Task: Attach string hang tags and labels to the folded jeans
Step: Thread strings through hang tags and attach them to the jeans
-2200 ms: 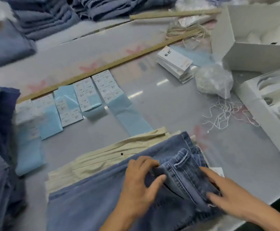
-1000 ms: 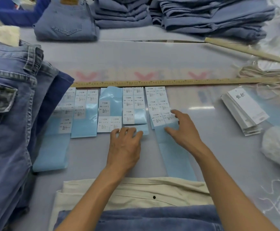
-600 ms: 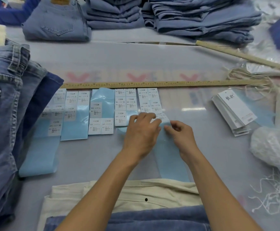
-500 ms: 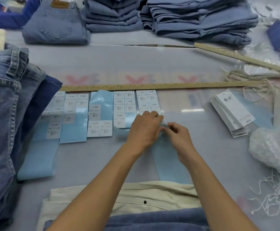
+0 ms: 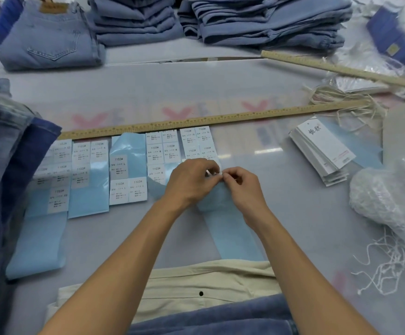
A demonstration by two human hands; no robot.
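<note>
Pinching a white label (image 5: 213,172) between left hand (image 5: 188,182) and right hand (image 5: 241,187), over the rightmost blue sticker sheet (image 5: 230,228), hang tags (image 5: 324,151) far right, folded jeans (image 5: 211,320) at near edge.

Both hands, left (image 5: 188,183) and right (image 5: 241,187), pinched a white label (image 5: 213,172) off a blue sheet (image 5: 230,228) below the ruler (image 5: 196,123), near the tags (image 5: 324,151).
</note>
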